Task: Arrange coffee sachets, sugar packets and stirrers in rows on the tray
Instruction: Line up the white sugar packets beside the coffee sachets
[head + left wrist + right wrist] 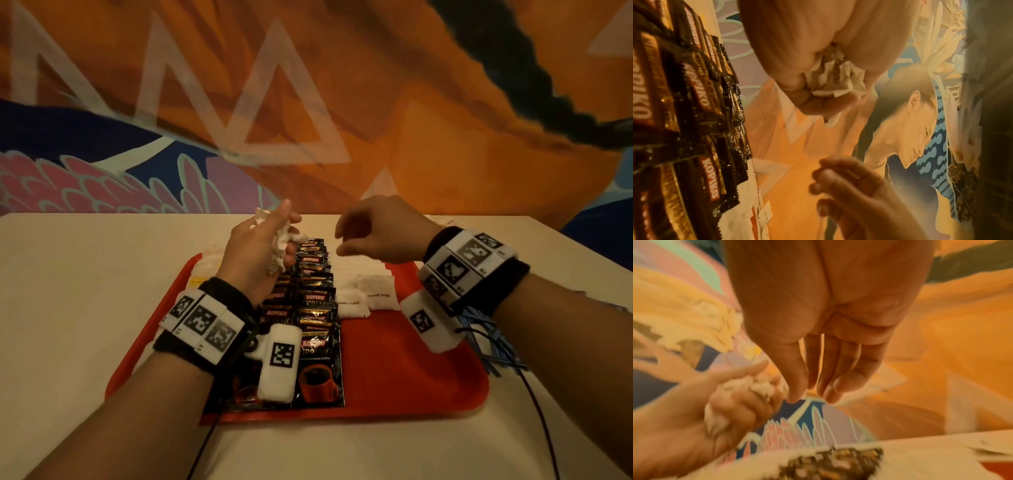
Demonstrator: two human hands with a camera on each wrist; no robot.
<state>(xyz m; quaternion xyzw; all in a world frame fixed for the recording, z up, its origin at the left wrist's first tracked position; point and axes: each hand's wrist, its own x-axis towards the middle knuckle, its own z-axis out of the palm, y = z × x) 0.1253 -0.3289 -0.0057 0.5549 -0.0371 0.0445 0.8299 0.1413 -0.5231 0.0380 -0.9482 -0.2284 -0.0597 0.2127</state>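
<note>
A red tray (394, 370) lies on the table. Down its middle run two overlapping rows of black Kopiko coffee sachets (313, 298) (694, 113) (834, 464). White sugar packets (376, 294) lie in a row right of them. My left hand (284, 240) (826, 104) (748, 394) hovers above the tray's far left and grips a crumpled bunch of white sugar packets (279, 243) (830, 78). My right hand (346, 243) (813, 392) hangs over the far end of the sugar row, fingers relaxed, holding nothing. Blue stirrers (493, 346) lie at the tray's right edge under my right wrist.
More white packets (209, 263) sit at the tray's far left corner. The pale table (68, 291) ends against a painted mural wall (445, 120). Black cables (537, 411) trail from both wrists over the table's near edge. The tray's near right part is bare red.
</note>
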